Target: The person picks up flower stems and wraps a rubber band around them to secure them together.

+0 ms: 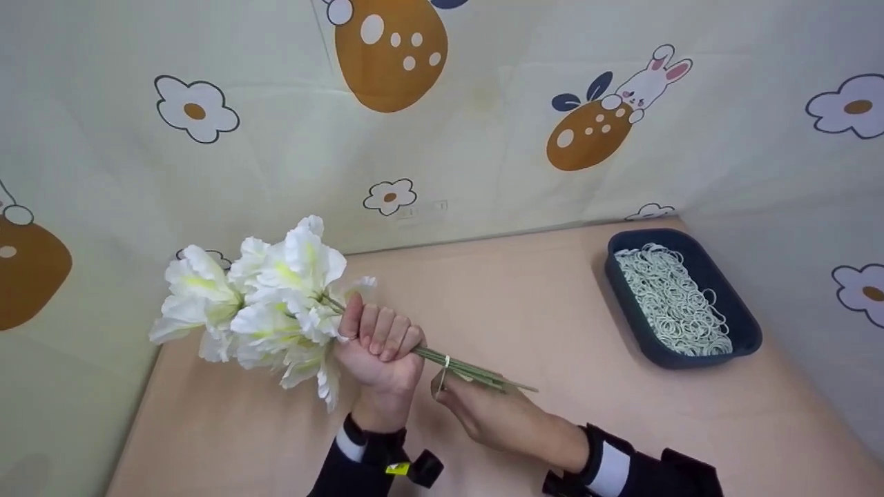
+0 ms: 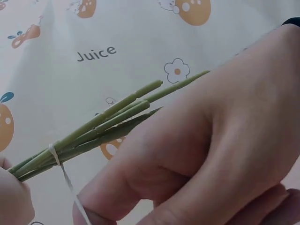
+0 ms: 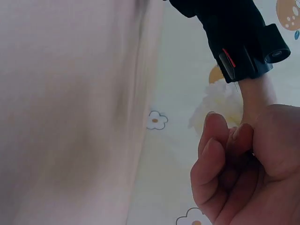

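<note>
In the head view, my left hand (image 1: pixel 383 352) grips a bunch of white artificial flowers (image 1: pixel 280 293) by the green stems (image 1: pixel 476 371), the blooms pointing left. A pale rubber band (image 2: pixel 69 183) loops around the stems just beyond that fist, and part of it is stretched downward in the left wrist view. My right hand (image 1: pixel 511 417) pinches the stretched part between curled thumb and finger, close below the stem ends. In the right wrist view the fingers (image 3: pixel 209 161) are curled inward; the band cannot be made out there.
A dark blue plastic bin (image 1: pixel 749 331) stands at the table's right side, holding many pale rubber bands (image 1: pixel 673 304). The table (image 1: pixel 539 290) has a light peach cover. Behind and beside it hangs a printed curtain (image 1: pixel 276 166) with flowers and rabbits.
</note>
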The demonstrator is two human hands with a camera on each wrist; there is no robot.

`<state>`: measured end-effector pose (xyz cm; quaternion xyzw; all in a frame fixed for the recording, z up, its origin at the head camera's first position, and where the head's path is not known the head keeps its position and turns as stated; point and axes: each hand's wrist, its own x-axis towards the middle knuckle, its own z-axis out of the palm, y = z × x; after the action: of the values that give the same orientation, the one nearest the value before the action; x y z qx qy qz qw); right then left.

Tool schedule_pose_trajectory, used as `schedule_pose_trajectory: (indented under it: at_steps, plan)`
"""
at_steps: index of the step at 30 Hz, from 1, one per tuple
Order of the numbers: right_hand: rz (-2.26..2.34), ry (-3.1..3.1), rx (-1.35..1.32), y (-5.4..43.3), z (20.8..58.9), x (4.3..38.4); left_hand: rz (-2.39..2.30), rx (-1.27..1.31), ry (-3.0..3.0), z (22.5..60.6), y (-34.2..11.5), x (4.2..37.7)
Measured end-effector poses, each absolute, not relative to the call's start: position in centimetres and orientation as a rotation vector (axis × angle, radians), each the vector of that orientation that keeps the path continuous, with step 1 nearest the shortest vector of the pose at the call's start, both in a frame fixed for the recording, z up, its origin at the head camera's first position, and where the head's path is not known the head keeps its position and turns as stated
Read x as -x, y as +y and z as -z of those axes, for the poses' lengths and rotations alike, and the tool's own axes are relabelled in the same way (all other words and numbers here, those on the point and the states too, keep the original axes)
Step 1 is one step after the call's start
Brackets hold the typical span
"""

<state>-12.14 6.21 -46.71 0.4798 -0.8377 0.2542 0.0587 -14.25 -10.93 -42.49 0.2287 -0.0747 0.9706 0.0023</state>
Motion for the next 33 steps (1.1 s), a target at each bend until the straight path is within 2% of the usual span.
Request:
schedule_pose_trajectory:
  at_steps: [5, 11, 23, 33]
  plan:
    - [-1.016, -2.476, -1.502, 6.1, 46.2, 11.3, -3.162, -0.621, -0.181, 42.5, -11.5, 14.4]
    - [-1.090, -2.346, -1.523, 6.2, 45.6, 10.7, -3.188, -0.614, -0.167, 42.7, -11.9, 14.7]
    - [-1.196, -2.249, -1.442, 6.2, 45.1, 10.0, -3.216, -0.734, -0.114, 42.9, -12.0, 14.9]
    - [-1.154, -2.107, -1.393, 6.9, 43.7, 10.9, -3.206, -0.780, -0.046, 42.6, -11.4, 14.8]
